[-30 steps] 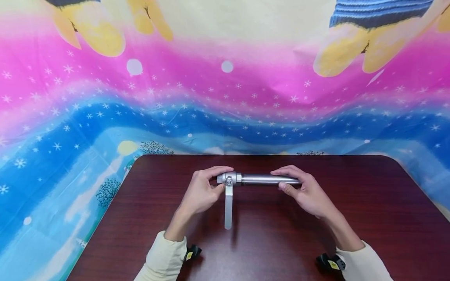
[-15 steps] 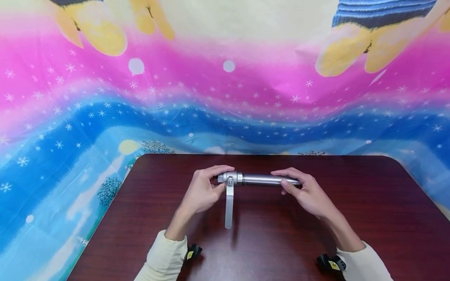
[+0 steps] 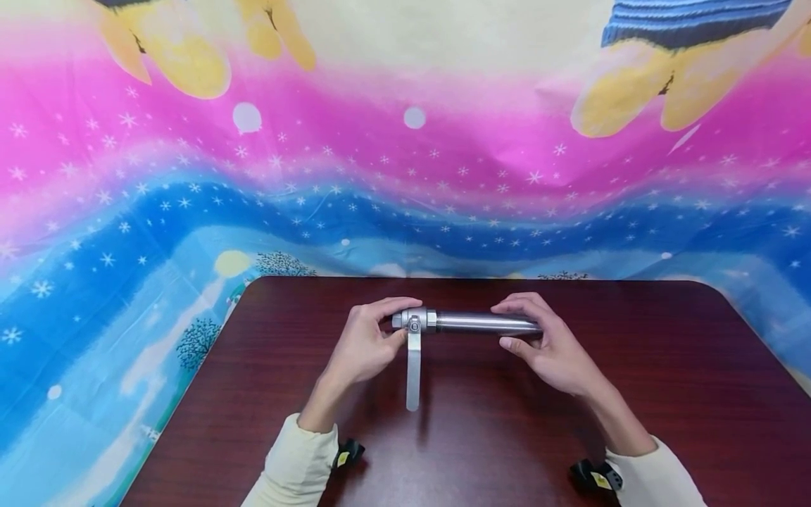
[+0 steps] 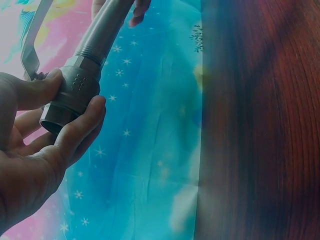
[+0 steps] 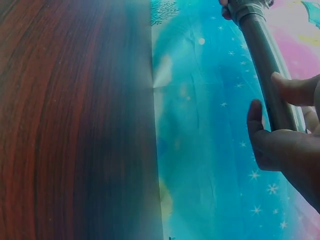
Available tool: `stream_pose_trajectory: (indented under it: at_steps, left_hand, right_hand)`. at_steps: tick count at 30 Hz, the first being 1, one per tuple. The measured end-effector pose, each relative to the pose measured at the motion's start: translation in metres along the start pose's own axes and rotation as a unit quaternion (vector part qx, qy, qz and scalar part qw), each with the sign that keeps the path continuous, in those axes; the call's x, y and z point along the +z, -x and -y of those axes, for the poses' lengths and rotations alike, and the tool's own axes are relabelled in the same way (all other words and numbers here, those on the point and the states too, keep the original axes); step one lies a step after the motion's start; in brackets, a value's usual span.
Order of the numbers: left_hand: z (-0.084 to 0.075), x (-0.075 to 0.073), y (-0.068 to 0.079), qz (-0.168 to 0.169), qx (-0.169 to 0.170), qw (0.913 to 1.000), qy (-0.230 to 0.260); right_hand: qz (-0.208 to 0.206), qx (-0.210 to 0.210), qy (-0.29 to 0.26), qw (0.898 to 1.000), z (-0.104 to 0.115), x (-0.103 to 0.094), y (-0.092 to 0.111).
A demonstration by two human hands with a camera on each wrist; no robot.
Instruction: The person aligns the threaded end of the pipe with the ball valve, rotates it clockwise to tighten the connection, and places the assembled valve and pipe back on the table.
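Note:
In the head view my left hand point(image 3: 366, 345) grips the body of a steel ball valve point(image 3: 415, 320) between thumb and fingers. Its flat lever handle point(image 3: 413, 373) points toward me. A smooth metal pipe point(image 3: 472, 322) extends to the right from the valve, in line with it; threads point(image 4: 90, 54) show at the joint in the left wrist view. My right hand point(image 3: 557, 352) is loosely cupped about the pipe's far end. Its thumb lies off the near side, and the right wrist view shows a gap between a fingertip and the pipe point(image 5: 265, 65). The pipe's right end is hidden by that hand.
Valve and pipe are held above a dark reddish wooden table point(image 3: 469, 451). Behind the far edge hangs a printed cloth point(image 3: 405, 176) with snowflakes. Black wrist cameras point(image 3: 595, 475) sit at both pale sleeves.
My right thumb has come down off the pipe and its fingers have spread, loosening around it. The left hand stays on the valve with almost no movement.

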State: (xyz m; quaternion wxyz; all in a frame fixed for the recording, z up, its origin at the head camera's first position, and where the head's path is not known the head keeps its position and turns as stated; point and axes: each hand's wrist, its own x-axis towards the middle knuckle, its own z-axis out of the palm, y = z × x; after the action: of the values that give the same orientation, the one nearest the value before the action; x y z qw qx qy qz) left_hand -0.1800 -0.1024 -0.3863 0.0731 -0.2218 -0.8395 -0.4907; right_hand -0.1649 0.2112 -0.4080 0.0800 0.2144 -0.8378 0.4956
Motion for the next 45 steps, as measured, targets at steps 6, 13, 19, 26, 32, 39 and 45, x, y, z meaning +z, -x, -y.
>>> stream_pose_trajectory:
  at_steps: [6,13,19,26,32,39,45]
  left_hand:
    - [-0.0003,-0.0005,0.0000,-0.003,0.003,1.0000,0.001]
    - [0.0004,0.0006,0.0003,-0.001,0.001,1.0000,0.002]
    - [0.0008,0.0011,0.0014,0.001,-0.002,0.9999,0.011]
    - [0.0023,0.0015,0.0019,0.003,-0.001,0.9999,0.017]
    - [0.0027,0.0019,-0.0004,0.002,0.006,0.9998,0.017]
    - [0.0018,0.0009,-0.0001,0.003,0.005,0.9999,0.011]
    - [0.0015,0.0003,-0.0005,0.000,0.008,0.9999,0.011]
  right_hand:
    - [-0.015,-0.015,0.030,0.999,0.0007,-0.0007,-0.0006]
    - [-0.011,-0.014,0.035,0.999,0.0014,-0.0016,-0.0004]
    - [-0.004,-0.015,0.036,0.999,0.0004,-0.0006,0.0010]
    - [-0.001,-0.015,0.049,0.999,-0.0007,-0.0007,0.0022]
    - [0.002,-0.004,0.050,0.999,-0.0001,-0.0021,0.0024]
    - [0.006,-0.001,0.039,0.999,0.0016,-0.0019,0.0030]
    - [0.004,0.009,0.042,0.999,0.0038,0.0002,0.0015]
